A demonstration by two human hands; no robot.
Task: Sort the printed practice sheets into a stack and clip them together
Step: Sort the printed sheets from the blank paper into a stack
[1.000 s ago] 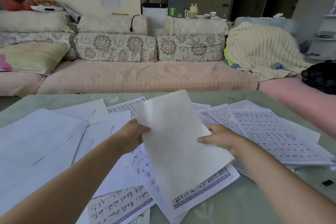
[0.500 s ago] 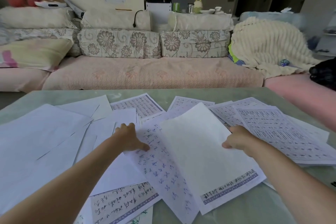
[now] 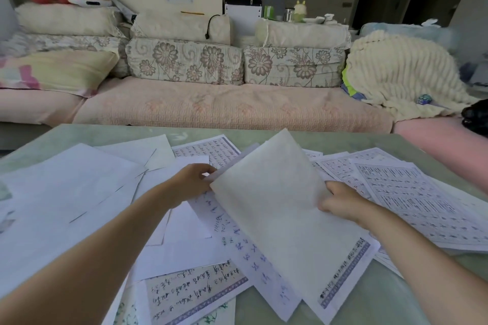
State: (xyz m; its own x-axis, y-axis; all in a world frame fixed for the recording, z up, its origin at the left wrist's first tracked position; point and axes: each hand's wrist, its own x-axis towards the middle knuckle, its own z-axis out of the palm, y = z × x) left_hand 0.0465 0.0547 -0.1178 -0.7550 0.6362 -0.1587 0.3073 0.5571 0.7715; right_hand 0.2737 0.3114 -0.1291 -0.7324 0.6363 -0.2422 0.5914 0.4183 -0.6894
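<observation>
Many printed practice sheets lie scattered over the green table (image 3: 422,145). In the middle, a small bundle of sheets (image 3: 280,206) is tilted up off the table, its blank back facing me and a patterned border showing at its lower edge. My left hand (image 3: 194,182) pinches the bundle's upper left corner. My right hand (image 3: 340,200) grips its right edge. Under the bundle lies a sheet with large handwritten characters (image 3: 253,253). A bordered calligraphy sheet (image 3: 195,293) lies at the near edge. Gridded sheets (image 3: 412,192) are spread at the right.
Blank white sheets (image 3: 60,192) cover the table's left side. A pink sofa (image 3: 224,105) with floral cushions runs behind the table, with a cream knitted blanket (image 3: 396,71) at its right end. A dark object (image 3: 475,119) sits at the far right edge.
The bundle lay flat on the table half a second ago; now it is raised and tilted again. My left hand moved from pressing a sheet on the table to pinching the bundle's corner.
</observation>
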